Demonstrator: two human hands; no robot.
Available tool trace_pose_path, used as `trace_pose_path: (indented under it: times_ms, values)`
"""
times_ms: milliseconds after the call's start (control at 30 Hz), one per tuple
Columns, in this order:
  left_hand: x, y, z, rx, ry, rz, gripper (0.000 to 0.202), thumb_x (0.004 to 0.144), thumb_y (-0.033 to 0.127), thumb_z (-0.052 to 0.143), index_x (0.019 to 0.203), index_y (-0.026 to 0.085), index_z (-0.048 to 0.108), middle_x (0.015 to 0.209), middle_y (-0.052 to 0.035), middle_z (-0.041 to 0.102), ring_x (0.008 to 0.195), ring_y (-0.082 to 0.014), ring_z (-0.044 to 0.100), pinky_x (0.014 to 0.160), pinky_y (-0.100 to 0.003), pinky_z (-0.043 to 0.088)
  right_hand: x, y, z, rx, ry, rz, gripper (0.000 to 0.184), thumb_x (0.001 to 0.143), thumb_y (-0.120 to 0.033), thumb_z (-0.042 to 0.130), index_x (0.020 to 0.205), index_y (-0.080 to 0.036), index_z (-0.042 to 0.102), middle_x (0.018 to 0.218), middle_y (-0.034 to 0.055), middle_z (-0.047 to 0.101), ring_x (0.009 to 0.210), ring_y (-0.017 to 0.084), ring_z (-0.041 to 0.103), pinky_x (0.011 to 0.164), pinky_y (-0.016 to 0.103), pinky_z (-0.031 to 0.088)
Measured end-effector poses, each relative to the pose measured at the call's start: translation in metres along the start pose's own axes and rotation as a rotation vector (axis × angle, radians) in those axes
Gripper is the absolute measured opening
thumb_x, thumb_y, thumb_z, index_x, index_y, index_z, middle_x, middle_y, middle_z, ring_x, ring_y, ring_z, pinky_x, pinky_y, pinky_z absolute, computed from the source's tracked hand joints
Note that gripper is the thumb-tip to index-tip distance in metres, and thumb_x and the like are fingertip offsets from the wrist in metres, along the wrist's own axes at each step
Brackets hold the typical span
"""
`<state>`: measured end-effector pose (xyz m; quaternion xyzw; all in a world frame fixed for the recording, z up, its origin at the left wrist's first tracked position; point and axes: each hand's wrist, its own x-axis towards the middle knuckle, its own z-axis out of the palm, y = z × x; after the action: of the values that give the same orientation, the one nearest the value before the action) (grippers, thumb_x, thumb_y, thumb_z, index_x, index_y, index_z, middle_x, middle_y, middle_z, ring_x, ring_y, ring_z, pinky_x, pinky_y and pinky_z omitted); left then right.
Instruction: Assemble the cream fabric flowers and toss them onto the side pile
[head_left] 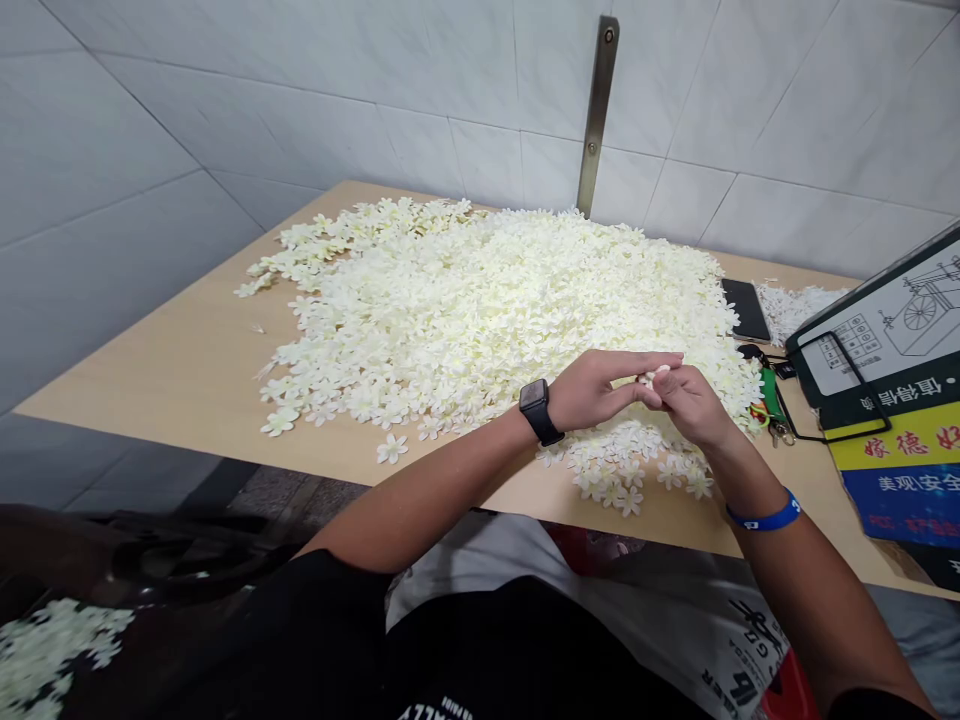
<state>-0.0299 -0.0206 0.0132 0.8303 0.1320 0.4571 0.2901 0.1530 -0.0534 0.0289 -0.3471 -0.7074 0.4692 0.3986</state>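
White flower piece (649, 380): one, small, at the meeting fingertips of both hands, above the front of the heap. Right hand (694, 402) appears to pinch it, thumb against it; left hand (600, 388) has fingers extended, thumb below, grip cannot be told. Piece mostly covered; facing and long axis unclear. Flower heap (480, 300): too many to count. Lone flower (391, 449): one, by table's near edge. Phone (746, 309): one, right of heap.
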Motion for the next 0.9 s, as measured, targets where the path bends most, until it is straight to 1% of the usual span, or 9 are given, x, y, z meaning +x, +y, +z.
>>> trace_pose_path:
  times_ms: [133,233,333,433,500,667,767,833,900]
  values:
    - [-0.001,0.005,0.002,-0.033,0.112,-0.036,0.033,0.100,0.021,0.054,0.125,0.027,0.075,0.118,-0.0019,0.078,0.105,-0.0149,0.078,0.090,-0.023,0.062,0.002,-0.001,0.002,0.214,-0.097,0.034,0.064,0.088,-0.078,0.056,0.067,-0.018,0.056,0.061,-0.0016,0.043,0.051,0.009,0.031,0.048,0.028,0.023]
    - [0.000,0.009,0.000,-0.133,0.142,-0.081,0.023,0.094,0.028,0.068,0.114,0.025,0.080,0.116,-0.0027,0.079,0.102,-0.0174,0.079,0.089,-0.023,0.063,0.002,0.003,0.002,0.355,-0.126,0.074,0.066,0.083,-0.082,0.059,0.066,-0.018,0.055,0.059,-0.0024,0.044,0.049,0.008,0.030,0.046,0.027,0.023]
    - [0.002,0.009,-0.003,-0.126,0.039,-0.173,0.031,0.087,0.036,0.078,0.116,0.025,0.079,0.117,-0.0032,0.079,0.104,-0.0198,0.078,0.091,-0.024,0.062,0.001,0.009,0.002,0.357,-0.118,0.129,0.069,0.079,-0.082,0.065,0.056,-0.019,0.049,0.049,-0.0064,0.032,0.046,0.007,0.025,0.047,0.027,0.020]
    - [0.003,0.005,-0.004,0.016,-0.098,-0.205,0.042,0.089,0.039,0.077,0.129,0.029,0.073,0.126,-0.0026,0.075,0.106,-0.0198,0.078,0.092,-0.026,0.059,0.001,0.012,0.004,0.210,0.018,0.162,0.073,0.084,-0.078,0.063,0.046,-0.019,0.041,0.046,-0.0062,0.025,0.048,0.007,0.022,0.049,0.029,0.016]
    - [0.003,0.002,-0.004,0.062,-0.121,-0.182,0.041,0.093,0.039,0.071,0.133,0.029,0.070,0.124,-0.0029,0.076,0.101,-0.0184,0.078,0.090,-0.026,0.059,0.001,0.011,0.006,0.130,0.082,0.151,0.073,0.089,-0.076,0.057,0.046,-0.019,0.041,0.048,-0.0047,0.027,0.049,0.008,0.023,0.050,0.030,0.016]
    - [0.002,0.005,-0.001,-0.088,0.035,-0.090,0.035,0.102,0.028,0.054,0.132,0.026,0.070,0.118,-0.0034,0.079,0.102,-0.0148,0.078,0.090,-0.023,0.062,0.000,-0.003,0.006,0.275,-0.032,0.119,0.062,0.088,-0.075,0.060,0.064,-0.018,0.060,0.057,-0.0016,0.040,0.053,0.012,0.033,0.053,0.030,0.026]
    - [0.002,0.011,-0.001,-0.226,0.104,-0.127,0.027,0.097,0.030,0.063,0.119,0.026,0.078,0.118,-0.0032,0.078,0.096,-0.0161,0.080,0.082,-0.024,0.066,0.000,-0.008,0.005,0.411,-0.057,0.151,0.065,0.083,-0.082,0.059,0.072,-0.018,0.064,0.062,0.0018,0.050,0.054,0.012,0.038,0.052,0.029,0.029]
    - [0.001,0.014,-0.002,-0.277,0.112,-0.166,0.025,0.090,0.035,0.073,0.111,0.024,0.081,0.121,-0.0042,0.078,0.099,-0.0192,0.079,0.082,-0.026,0.067,0.000,-0.008,0.004,0.440,-0.066,0.153,0.066,0.080,-0.083,0.061,0.068,-0.019,0.061,0.059,0.0006,0.049,0.053,0.011,0.037,0.050,0.028,0.029]
    - [0.001,0.014,-0.003,-0.220,0.067,-0.187,0.031,0.089,0.038,0.076,0.116,0.023,0.079,0.118,-0.0053,0.079,0.100,-0.0201,0.079,0.088,-0.028,0.065,0.001,-0.006,0.003,0.424,-0.097,0.167,0.064,0.077,-0.079,0.069,0.061,-0.018,0.057,0.053,-0.0036,0.040,0.050,0.009,0.031,0.050,0.027,0.026]
